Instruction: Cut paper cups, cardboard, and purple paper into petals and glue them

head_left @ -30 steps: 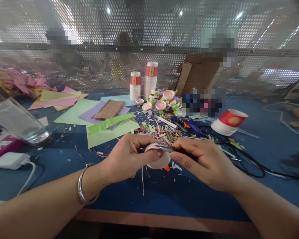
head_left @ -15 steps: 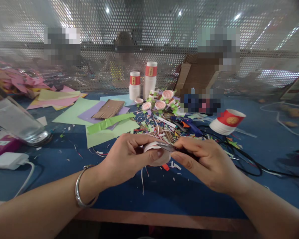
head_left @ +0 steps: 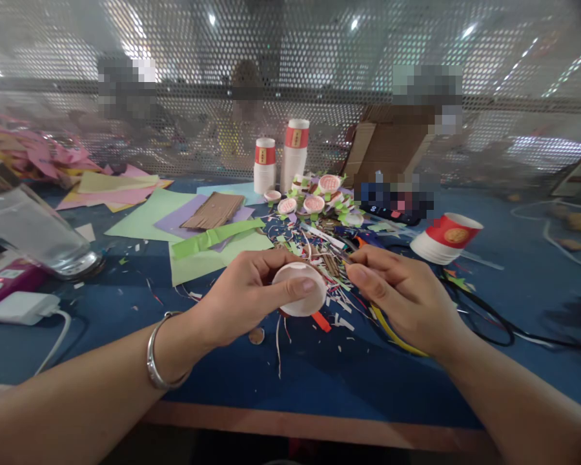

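Note:
Between the thumb and fingers of my left hand [head_left: 232,294] is a cut-down paper cup base [head_left: 297,307], its round white face turned towards me. A short distance to its right, my right hand [head_left: 409,300] is closed around scissors [head_left: 341,254]. The metal blades point up and left, apart from the cup base, and a yellow curved handle edge shows below the palm. Most of the scissors is hidden by my fingers. Paper scraps [head_left: 339,300] and a red strip [head_left: 321,321] lie below and behind both hands.
Cut cup bases [head_left: 314,205] with green tabs are heaped beyond my hands, before two cup stacks [head_left: 295,161]. Coloured paper [head_left: 135,216] and corrugated cardboard [head_left: 213,211] lie left. A glass mug [head_left: 43,226] stands far left. Cups [head_left: 448,237] and black cables [head_left: 489,323] are right.
The scissors have moved away from the cup base to the right, and their yellow handle edge now shows. My left hand has turned the cup base so its round face is seen.

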### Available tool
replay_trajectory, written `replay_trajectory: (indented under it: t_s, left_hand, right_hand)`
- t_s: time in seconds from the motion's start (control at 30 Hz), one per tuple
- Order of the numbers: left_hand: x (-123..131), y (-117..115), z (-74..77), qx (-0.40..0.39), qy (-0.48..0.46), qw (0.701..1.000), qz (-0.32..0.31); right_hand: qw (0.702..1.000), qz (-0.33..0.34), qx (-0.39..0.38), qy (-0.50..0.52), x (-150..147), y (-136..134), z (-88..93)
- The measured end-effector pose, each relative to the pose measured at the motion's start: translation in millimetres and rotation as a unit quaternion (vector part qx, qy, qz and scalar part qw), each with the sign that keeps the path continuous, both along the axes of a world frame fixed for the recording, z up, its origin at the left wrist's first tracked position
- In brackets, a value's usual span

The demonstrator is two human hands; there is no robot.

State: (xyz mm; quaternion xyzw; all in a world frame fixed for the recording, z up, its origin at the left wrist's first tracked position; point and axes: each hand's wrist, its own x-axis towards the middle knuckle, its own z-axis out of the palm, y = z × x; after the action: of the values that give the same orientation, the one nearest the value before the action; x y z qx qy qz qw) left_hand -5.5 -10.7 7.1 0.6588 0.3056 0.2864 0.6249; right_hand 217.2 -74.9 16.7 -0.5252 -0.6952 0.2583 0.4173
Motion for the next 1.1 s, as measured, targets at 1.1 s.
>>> replay_trajectory:
  t_s: [1.1]
  left_hand:
    - [11.3,-10.7,-7.4,0.0,0.026,0.999,0.029]
  right_hand:
    - [0.962,0.088,-0.15,0.209,-10.8,1.9,-10.7]
